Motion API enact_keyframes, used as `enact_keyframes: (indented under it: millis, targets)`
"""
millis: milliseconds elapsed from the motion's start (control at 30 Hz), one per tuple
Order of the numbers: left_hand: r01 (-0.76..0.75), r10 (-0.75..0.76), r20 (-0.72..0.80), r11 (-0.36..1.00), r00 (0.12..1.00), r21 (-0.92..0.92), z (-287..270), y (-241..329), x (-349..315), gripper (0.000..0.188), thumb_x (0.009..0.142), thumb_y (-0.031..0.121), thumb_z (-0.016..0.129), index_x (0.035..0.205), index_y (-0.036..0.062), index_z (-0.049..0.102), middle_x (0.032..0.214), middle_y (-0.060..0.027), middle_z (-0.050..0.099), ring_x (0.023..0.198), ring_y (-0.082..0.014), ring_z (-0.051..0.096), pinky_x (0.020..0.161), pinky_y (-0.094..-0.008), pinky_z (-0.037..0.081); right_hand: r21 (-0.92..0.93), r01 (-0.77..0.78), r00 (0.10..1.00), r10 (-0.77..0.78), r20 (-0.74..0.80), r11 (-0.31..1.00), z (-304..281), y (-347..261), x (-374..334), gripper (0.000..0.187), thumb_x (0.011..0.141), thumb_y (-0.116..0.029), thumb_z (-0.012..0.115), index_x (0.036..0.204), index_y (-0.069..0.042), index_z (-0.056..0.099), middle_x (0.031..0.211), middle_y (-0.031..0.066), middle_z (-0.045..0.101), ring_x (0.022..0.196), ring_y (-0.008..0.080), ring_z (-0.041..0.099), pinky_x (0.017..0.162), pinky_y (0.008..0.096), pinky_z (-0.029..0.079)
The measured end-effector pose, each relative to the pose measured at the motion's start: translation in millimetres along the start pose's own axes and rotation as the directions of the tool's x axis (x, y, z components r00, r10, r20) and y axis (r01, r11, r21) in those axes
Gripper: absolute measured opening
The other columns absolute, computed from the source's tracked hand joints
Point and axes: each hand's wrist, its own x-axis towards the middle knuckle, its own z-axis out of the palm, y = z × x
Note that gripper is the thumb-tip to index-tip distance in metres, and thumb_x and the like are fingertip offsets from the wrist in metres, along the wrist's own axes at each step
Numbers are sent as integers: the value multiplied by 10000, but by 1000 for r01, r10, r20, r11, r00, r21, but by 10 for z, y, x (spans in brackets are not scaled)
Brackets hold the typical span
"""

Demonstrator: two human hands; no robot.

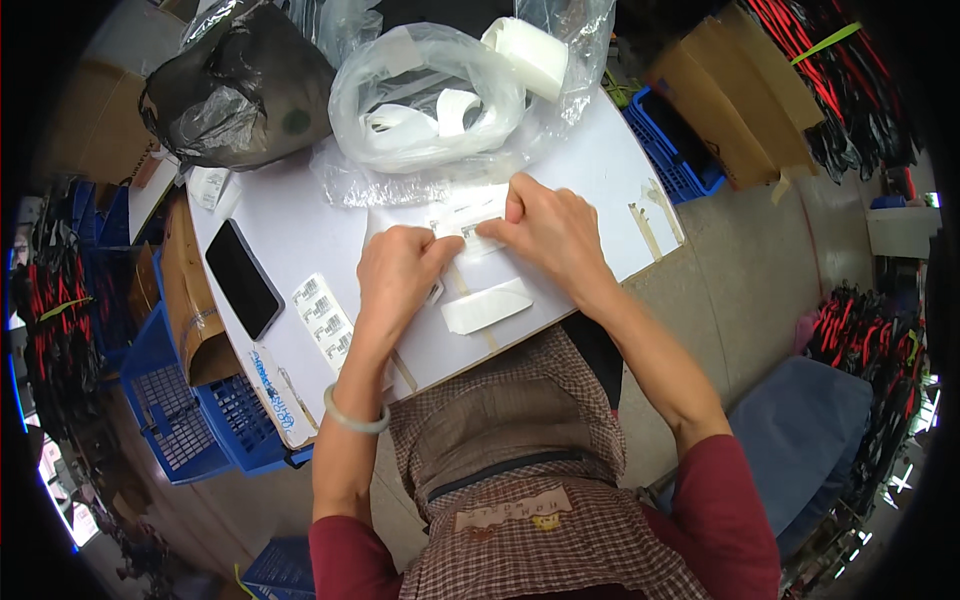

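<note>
Both my hands meet over a small clear plastic bag (482, 212) with a white printed label (470, 232) on it, near the middle of the white table. My left hand (405, 265) is closed, its thumb pressed at the label's left end. From the other side my right hand (555, 235) is closed too, its thumb on the label's right end. Curled fingers hide the bag's side edges. A white paper strip (487, 306) lies just below the hands. Beside my left forearm is a sheet of printed labels (322, 318), partly covered by the arm.
A black phone (243, 280) lies at the table's left. Across the back sit a dark plastic bag (240, 90), a clear bag holding white rolls (345, 110) and another white roll (530, 55). Blue crates (165, 400) and cardboard boxes (735, 90) flank the table (600, 190).
</note>
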Motion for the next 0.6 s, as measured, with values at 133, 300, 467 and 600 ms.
enact_keyframes:
  millis: [133, 300, 467, 600]
  targets:
    - [181, -172, 65, 845, 983, -503, -242, -167, -254, 390, 860, 280, 707, 632, -35, 681, 500, -50, 575, 444, -76, 472, 420, -262, 354, 366, -40, 982, 103, -155, 930, -239, 22, -124, 241, 729, -151, 786, 748, -41, 572, 599, 55, 590, 539, 238, 598, 554, 399, 472]
    - [80, -81, 8, 969, 997, -234, -216, 3, -277, 402, 851, 305, 714, 631, -30, 678, 469, -74, 546, 428, -105, 481, 439, -285, 366, 79, 73, 989, -62, -134, 994, -120, 128, -73, 288, 719, -172, 778, 871, -49, 567, 776, 86, 591, 728, 276, 630, 644, 401, 484]
    - [90, -67, 85, 949, 994, -302, -171, 146, -248, 398, 890, 302, 681, 660, -22, 674, 497, -50, 558, 450, -99, 500, 434, -269, 365, 10, 0, 998, 1, -69, 1000, 43, 161, 19, 339, 715, -210, 789, 888, -57, 542, 876, 104, 620, 768, 303, 642, 639, 421, 480]
    - [199, -85, 187, 603, 979, -772, -220, 80, -437, 341, 970, 240, 584, 864, -67, 685, 640, -93, 648, 499, -145, 595, 466, -244, 483, 186, -24, 1000, 24, 5, 982, -7, -3, -92, 284, 723, -163, 796, 863, -39, 581, 843, 84, 622, 704, 209, 615, 610, 335, 482]
